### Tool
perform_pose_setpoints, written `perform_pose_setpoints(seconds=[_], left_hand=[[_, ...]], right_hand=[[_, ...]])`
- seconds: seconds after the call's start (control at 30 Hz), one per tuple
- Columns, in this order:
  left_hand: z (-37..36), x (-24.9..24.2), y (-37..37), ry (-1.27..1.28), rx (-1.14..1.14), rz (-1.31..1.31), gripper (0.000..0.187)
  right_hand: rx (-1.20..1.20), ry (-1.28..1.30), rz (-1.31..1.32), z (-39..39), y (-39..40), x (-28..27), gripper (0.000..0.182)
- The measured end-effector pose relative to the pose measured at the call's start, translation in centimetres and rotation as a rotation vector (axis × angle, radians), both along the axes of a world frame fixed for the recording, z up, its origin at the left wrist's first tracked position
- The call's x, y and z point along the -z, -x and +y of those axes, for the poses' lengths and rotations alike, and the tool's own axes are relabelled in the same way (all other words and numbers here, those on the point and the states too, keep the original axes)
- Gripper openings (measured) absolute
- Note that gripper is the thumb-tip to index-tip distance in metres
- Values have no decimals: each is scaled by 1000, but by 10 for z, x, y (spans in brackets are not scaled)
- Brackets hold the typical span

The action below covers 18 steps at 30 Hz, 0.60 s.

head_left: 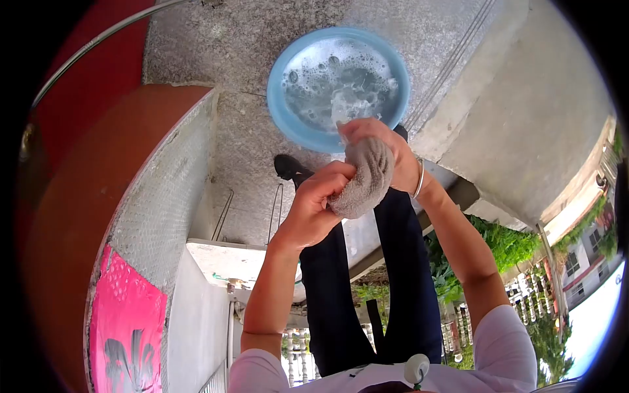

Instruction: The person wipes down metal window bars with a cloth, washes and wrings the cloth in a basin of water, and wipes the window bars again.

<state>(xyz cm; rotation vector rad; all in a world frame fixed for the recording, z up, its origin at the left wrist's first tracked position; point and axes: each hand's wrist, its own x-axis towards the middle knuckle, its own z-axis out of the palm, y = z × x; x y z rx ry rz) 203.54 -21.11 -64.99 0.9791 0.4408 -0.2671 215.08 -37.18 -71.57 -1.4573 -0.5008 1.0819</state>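
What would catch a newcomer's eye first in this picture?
Probably the light-blue basin of sudsy water on the floor, at top centre. Just below it in the picture, the left hand and the right hand grip a bunched grey cloth. At lower left, a bright pink sheet stands out.

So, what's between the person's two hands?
A bunched, twisted grey-brown cloth, gripped by the left hand and the right hand; the head view shows it.

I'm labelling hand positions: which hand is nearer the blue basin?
Right. The right hand overlaps the near rim of the blue basin in view; the left hand grips the grey cloth farther back, toward the body.
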Motion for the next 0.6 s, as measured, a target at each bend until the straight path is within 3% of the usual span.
perform_pose_setpoints(seconds=[0.07, 0.13, 0.2, 0.27, 0.33, 0.37, 0.43, 0.53, 0.6], left_hand=[[9, -20, 3, 290, -184, 117, 29], [15, -32, -4, 300, -307, 259, 38], [8, -41, -5, 200, -305, 239, 45], [5, -65, -15, 452, -274, 603, 47], [14, -76, -11, 403, 54, 354, 68], [15, -83, -15, 993, 101, 345, 72], [18, -105, -21, 1584, 152, 317, 76], [23, -129, -27, 1440, 160, 384, 83], [24, -140, -25, 1143, 217, 383, 63]], right_hand=[[-27, 19, -59, 12, -11, -49, 38], [-16, 88, -248, 18, -14, -88, 32], [-47, 10, -384, 21, -19, -119, 30], [-113, -150, -645, 28, -26, -146, 26], [-101, -218, -775, 36, -30, -165, 27], [-165, -300, -888, 36, -35, -166, 27], [-278, -362, -1050, 36, -44, -176, 29], [-348, -282, -1148, 36, -54, -186, 26], [-287, -290, -1242, 40, -59, -190, 26]])
